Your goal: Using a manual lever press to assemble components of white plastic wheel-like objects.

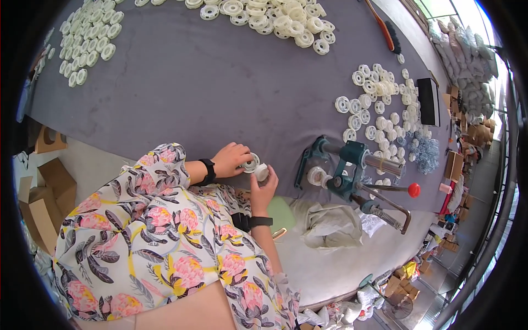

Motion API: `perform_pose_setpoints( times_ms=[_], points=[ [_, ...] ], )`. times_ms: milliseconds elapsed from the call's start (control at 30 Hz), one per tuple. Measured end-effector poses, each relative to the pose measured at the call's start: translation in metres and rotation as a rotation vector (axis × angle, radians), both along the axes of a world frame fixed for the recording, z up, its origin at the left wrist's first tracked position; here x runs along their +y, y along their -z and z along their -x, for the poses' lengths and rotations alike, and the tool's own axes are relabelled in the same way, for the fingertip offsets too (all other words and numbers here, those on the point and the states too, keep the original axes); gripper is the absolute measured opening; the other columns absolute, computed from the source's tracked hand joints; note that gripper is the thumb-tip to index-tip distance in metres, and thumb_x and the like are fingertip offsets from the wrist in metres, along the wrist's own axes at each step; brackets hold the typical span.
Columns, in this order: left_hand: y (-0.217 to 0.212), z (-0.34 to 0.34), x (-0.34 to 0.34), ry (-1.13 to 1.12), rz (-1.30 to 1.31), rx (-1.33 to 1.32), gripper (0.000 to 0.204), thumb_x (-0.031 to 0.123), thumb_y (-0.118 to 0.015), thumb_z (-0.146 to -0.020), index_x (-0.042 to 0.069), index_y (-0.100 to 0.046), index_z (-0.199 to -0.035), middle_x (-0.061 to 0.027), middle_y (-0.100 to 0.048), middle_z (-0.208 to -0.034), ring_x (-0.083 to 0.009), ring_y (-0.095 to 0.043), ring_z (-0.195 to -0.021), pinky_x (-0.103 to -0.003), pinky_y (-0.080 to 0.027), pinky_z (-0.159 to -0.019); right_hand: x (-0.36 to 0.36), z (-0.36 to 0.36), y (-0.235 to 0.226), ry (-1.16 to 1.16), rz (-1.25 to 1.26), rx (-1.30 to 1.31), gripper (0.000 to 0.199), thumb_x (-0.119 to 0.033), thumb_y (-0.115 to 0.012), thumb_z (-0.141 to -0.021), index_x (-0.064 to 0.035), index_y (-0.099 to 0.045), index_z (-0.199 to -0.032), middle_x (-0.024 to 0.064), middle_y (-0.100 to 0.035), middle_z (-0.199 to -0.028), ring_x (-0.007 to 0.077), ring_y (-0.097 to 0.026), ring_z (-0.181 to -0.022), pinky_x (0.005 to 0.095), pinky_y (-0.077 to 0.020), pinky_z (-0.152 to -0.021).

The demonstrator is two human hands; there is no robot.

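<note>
The left hand (231, 158) curls its fingers around a white plastic spool (251, 163) at the near edge of the grey bench (209, 93). The right hand (264, 187) pinches a second, smaller white piece (262, 172) just beside that spool, the two nearly touching. Just to the right stands a teal hand press (344, 168) with a red-knobbed lever (413, 190). Loose white spools (379, 104) lie heaped beyond the press, and more heaps sit well apart along the far edge.
</note>
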State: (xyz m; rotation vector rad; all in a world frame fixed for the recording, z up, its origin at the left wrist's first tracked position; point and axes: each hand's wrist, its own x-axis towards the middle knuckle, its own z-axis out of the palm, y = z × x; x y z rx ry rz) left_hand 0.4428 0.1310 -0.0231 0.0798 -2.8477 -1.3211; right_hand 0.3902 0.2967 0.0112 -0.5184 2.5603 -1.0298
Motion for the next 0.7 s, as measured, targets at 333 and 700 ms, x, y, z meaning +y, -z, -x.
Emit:
perform_pose_setpoints(
  times_ms=[333, 700],
  points=[
    [-0.003, -0.007, -0.002, -0.084, -0.133, 0.004, 0.047, 0.019, -0.071, -0.066, 0.011, -0.054, -0.109, -0.0091, -0.053, -0.104, -0.0269, -0.051, -0.098, -0.039, -0.039, -0.085, 0.029, 0.015, 0.016, 0.584, 0.939, -1.364, 0.042, -0.038, -0.038, -0.091, -0.008, -0.051, -0.116, 0.007, -0.061, -0.108, 0.024, -0.061, -0.089, 0.0363, -0.0481, -0.071],
    [0.02, -0.03, -0.006, -0.24, -0.159, -0.047, 0.043, 0.02, -0.071, -0.068, 0.01, -0.053, -0.106, -0.0093, -0.052, -0.104, -0.0287, -0.05, -0.1, -0.04, -0.04, -0.086, 0.016, 0.026, 0.027, 0.446, 0.803, -1.212, 0.04, -0.034, -0.041, -0.091, -0.0091, -0.05, -0.121, 0.0048, -0.058, -0.114, 0.0223, -0.057, -0.097, 0.0345, -0.0456, -0.075]
  ],
)
